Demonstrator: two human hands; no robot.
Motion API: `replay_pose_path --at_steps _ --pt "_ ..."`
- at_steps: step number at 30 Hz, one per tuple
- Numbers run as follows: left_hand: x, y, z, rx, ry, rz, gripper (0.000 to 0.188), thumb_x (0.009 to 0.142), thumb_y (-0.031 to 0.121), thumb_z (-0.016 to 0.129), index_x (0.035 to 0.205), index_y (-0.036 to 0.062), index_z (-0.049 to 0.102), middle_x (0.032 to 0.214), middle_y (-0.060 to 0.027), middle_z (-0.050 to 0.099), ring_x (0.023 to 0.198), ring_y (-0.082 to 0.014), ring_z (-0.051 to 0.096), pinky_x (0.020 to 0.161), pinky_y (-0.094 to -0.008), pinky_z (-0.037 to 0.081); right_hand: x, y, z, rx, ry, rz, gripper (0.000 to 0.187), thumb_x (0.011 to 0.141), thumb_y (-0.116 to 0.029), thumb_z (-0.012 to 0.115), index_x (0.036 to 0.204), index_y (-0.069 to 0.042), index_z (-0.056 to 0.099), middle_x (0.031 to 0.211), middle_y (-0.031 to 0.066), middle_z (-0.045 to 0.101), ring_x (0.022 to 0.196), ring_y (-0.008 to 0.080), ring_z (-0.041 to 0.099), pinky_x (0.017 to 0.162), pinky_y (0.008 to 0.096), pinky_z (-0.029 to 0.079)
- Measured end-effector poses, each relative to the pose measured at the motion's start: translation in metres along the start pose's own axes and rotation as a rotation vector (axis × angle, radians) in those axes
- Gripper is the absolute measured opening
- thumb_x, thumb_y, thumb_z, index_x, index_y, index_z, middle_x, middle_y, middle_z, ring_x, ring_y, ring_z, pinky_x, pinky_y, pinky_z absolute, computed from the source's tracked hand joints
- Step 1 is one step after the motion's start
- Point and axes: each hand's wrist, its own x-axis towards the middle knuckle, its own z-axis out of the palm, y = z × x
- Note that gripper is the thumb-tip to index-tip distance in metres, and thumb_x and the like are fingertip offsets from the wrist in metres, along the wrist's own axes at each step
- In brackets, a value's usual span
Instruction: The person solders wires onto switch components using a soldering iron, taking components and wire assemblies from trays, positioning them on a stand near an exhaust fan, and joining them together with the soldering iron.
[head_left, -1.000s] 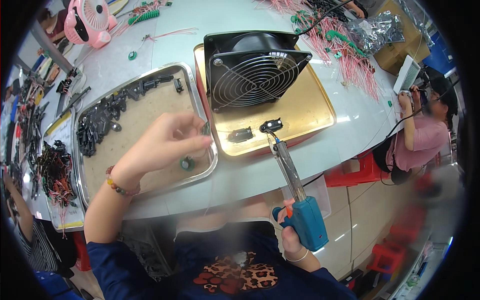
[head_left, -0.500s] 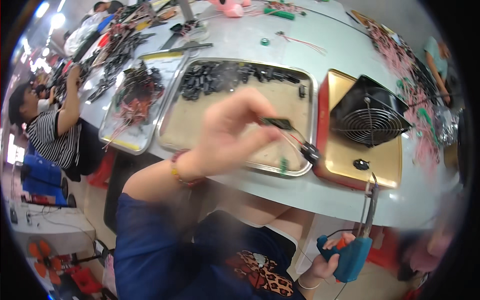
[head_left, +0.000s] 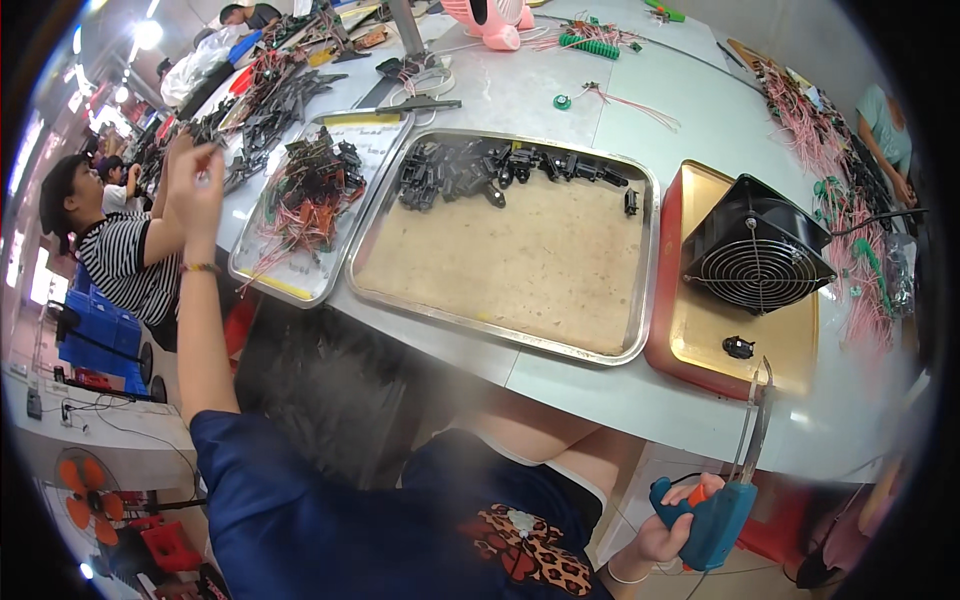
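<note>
1. left hand [head_left: 195, 175] is now lifted up and out to the left, away from the big steel tray [head_left: 640, 300] it was reaching over half a sec ago. fingers bunched, maybe pinching sth small; can't tell what.
2. right hand [head_left: 672, 520] stays low below the table edge, wrapped round the blue soldering gun [head_left: 718, 515], tip w/ wire pointing up toward the gold tray [head_left: 790, 350].
3. small black part [head_left: 738, 347] sits on the gold tray in front of the black fan [head_left: 755, 250], untouched.
4. so: no hand over either tray now; looks like a pause between pieces, gun ready.
5. side tray [head_left: 300, 285] of wired pieces lies left of the big tray.
</note>
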Motion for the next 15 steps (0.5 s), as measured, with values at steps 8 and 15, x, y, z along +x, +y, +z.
replay_pose_path --at_steps 8,15 --pt "-0.051 0.066 0.043 -0.143 -0.304 -0.052 0.023 0.074 0.013 0.071 0.094 0.0035 0.068 0.083 -0.0104 0.066 0.077 -0.0242 0.062 0.077 -0.0353 0.048 -0.004 -0.011 -0.005 -0.085 0.047 0.013 0.056 0.085 -0.026 0.055 0.126 0.010 0.045 0.123 0.0164 0.047 0.076 0.0132 0.046 0.063 0.0260 0.040" --pt "0.021 0.256 0.064 -0.573 -0.142 -0.022 0.031 0.080 0.008 0.071 0.108 -0.0004 0.059 0.103 -0.0104 0.063 0.094 -0.0201 0.060 0.086 -0.0324 0.046 -0.009 -0.010 0.005 -0.040 0.040 0.144 0.055 0.084 -0.030 0.062 0.125 0.001 0.044 0.121 0.0141 0.044 0.079 0.0146 0.047 0.066 0.0299 0.042"
